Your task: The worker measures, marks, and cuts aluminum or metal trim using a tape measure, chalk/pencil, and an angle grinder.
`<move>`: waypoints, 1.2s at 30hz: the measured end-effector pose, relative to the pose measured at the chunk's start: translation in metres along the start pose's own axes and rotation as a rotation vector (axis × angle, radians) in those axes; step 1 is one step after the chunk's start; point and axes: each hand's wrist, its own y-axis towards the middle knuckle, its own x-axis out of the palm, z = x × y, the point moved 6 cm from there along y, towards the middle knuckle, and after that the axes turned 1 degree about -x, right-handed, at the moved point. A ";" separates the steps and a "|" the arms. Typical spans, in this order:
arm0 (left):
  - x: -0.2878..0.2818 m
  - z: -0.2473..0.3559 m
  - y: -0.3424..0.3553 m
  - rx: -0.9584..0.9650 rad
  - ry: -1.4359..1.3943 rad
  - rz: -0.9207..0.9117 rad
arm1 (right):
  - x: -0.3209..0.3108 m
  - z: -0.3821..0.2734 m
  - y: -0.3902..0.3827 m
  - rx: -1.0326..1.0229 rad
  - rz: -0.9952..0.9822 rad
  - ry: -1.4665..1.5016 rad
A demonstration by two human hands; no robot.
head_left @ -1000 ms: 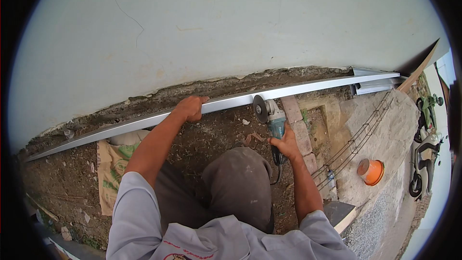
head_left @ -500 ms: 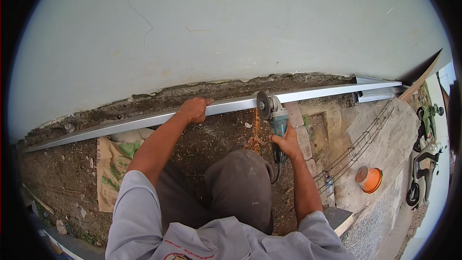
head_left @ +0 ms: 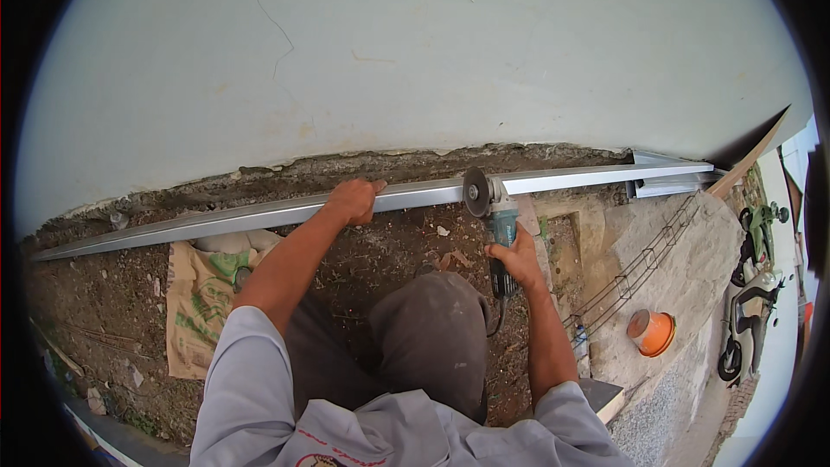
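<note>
A long silvery metal bar [head_left: 415, 195] stretches across the view, along the foot of the wall. My left hand [head_left: 353, 201] is closed over its near edge, left of the middle. My right hand [head_left: 519, 261] is wrapped round the body of a teal and black angle grinder [head_left: 504, 229]. The grinder's dark round disc [head_left: 475, 191] stands upright and overlaps the bar in view; whether it touches the metal I cannot tell. A cord runs down from the grinder's back end beside my knee. No sparks show at the disc.
Ahead rises a pale cracked wall [head_left: 415, 52]. A printed sack [head_left: 192, 320] lies on the soil at left. At right are a wire rebar frame [head_left: 624, 285], an orange bucket [head_left: 657, 335], more metal profiles [head_left: 670, 186], a wooden board [head_left: 752, 156] and a parked motorbike [head_left: 748, 316].
The orange sparks that streamed down from the disc have stopped. My view has shifted slightly. Both hands keep their holds on the bar and the grinder.
</note>
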 end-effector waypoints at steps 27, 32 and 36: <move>0.038 0.005 -0.016 -0.033 0.141 0.287 | -0.005 0.052 -0.033 0.076 0.005 -0.116; 0.030 0.010 -0.019 -0.018 0.164 0.295 | -0.005 0.059 -0.029 0.059 0.005 -0.149; 0.029 0.011 -0.020 -0.026 0.168 0.289 | -0.002 0.053 -0.028 0.072 -0.021 -0.120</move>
